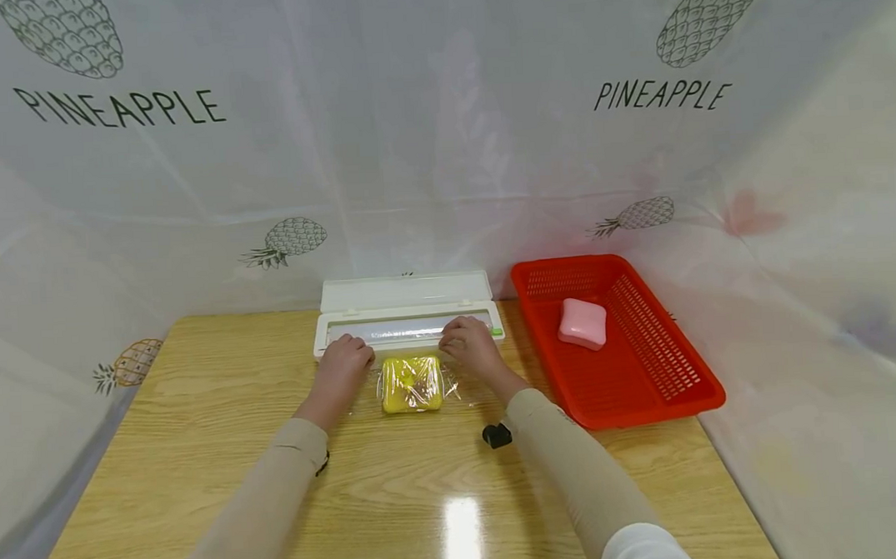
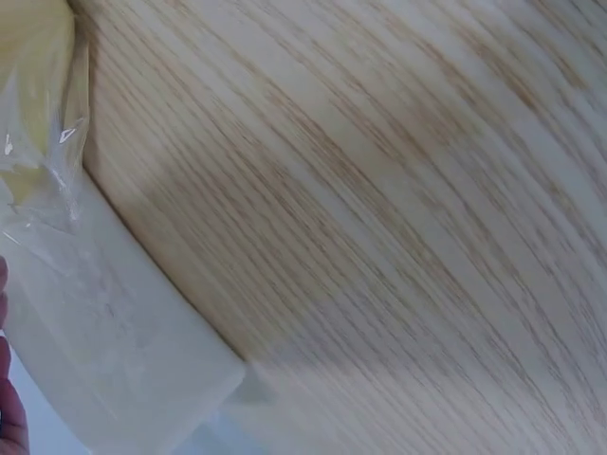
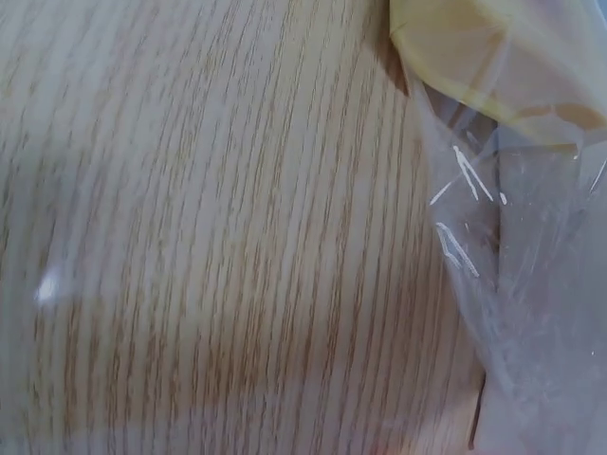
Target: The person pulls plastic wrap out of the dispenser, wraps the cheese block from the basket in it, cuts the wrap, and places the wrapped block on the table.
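A yellow box [image 1: 412, 384] lies on the table with clear cling film [image 3: 460, 204] over it, the film's loose edges spreading out at both sides. Right behind it is a white cling film dispenser [image 1: 404, 311], its lid tilted up at the back and the roll inside. My left hand [image 1: 344, 364] pinches the film at the dispenser's front left. At the front right, my right hand [image 1: 472, 345] pinches the film between thumb and fingers. In the left wrist view the film [image 2: 57, 204] stretches from the box over the dispenser's white edge; only some fingertips show there.
To the right stands a red perforated basket [image 1: 641, 404] with a pink box [image 1: 583, 324] inside. A small black object [image 1: 496, 435] is beside my right forearm. A white printed curtain [image 1: 412, 148] hangs behind the wooden table [image 1: 221, 423].
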Available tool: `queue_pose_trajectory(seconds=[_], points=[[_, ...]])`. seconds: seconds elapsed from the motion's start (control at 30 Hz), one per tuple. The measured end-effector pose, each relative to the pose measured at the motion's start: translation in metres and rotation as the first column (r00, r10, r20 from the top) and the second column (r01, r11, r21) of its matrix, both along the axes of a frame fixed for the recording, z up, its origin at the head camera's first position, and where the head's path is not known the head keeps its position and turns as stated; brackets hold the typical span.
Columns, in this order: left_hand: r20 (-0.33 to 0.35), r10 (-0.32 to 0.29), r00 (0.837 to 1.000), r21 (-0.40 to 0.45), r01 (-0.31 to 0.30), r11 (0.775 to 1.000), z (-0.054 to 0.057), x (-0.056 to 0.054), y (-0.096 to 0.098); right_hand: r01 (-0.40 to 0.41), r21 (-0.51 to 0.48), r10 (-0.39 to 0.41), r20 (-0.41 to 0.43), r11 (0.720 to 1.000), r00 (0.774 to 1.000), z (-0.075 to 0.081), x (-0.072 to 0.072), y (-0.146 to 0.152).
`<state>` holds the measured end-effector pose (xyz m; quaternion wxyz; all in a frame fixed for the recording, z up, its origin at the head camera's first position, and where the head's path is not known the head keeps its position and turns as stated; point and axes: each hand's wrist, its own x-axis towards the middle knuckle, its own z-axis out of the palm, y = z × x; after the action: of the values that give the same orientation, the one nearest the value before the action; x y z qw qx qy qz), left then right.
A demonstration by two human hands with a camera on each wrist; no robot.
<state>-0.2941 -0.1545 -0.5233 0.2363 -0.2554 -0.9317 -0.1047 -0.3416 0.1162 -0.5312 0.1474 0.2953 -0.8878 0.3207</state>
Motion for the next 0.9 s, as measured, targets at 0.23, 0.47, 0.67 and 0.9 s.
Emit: queue_pose_trajectory(seconds=[0.23,0.47,0.67,0.9], points=[[-0.005,-0.058,0.998,0.025,0.058,0.998,0.000,0.004,-0.003,-0.030,0.047,0.032,-0.024,0.998,0.999,0.002,0.003,-0.001],[0.004,-0.103,0.995,-0.006,0.103,0.995,-0.003,0.006,-0.006,-0.104,0.099,0.107,-0.024,0.990,0.994,0.006,0.008,-0.001],[0.000,-0.124,0.992,-0.010,0.124,0.992,-0.005,0.006,-0.008,-0.113,0.150,0.121,-0.044,0.982,0.992,0.009,0.011,0.001],[-0.009,-0.135,0.991,-0.023,0.135,0.991,-0.009,0.006,-0.010,-0.128,0.235,0.138,-0.024,0.963,0.990,0.013,0.015,0.002]])
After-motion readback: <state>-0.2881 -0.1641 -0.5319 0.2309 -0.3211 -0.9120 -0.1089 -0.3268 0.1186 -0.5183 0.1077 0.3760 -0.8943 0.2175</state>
